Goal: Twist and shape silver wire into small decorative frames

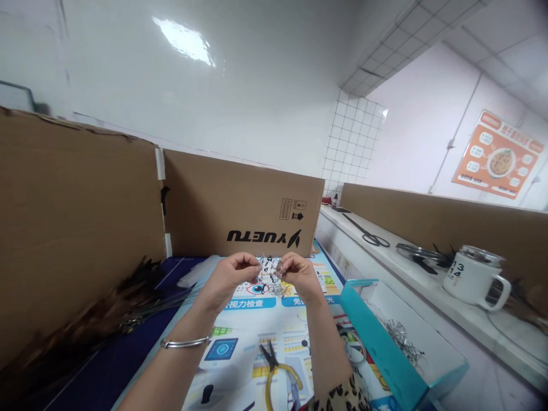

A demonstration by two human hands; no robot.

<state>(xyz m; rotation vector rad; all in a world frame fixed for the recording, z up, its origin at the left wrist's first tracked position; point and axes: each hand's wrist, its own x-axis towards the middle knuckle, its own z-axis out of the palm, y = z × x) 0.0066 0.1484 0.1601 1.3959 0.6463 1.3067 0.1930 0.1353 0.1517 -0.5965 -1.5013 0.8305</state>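
Note:
My left hand (pixel 229 277) is closed in a pinch at the left edge of a tangle of thin silver wire (pixel 269 274) with small dark bits in it. On its right side, my right hand (pixel 302 277) pinches a shiny bit of the same wire between thumb and fingertips. How much of the tangle hangs from my fingers and how much lies on the printed sheet behind cannot be told. Yellow-handled pliers (pixel 276 368) lie below my hands with their jaws apart, pointing away from me.
A teal box (pixel 381 337) at the right holds more silver wire pieces. On the white ledge stand a mug (pixel 471 279) and scissors (pixel 370 237). Dark brown feathers (pixel 107 317) lie at the left. Cardboard panels (pixel 240 200) wall in the back and left.

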